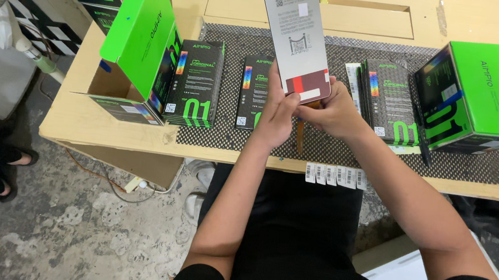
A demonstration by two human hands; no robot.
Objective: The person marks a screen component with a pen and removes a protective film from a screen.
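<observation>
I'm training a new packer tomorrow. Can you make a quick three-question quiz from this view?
1. True or false: both hands hold the grey phone screen panel upright above the mat.
2. Which hand grips the panel's lower left edge? A) left hand B) right hand
3. Fill in: the row of barcode stickers hangs on the front edge of the wooden ____.

Key: 1 true; 2 A; 3 table.
</observation>
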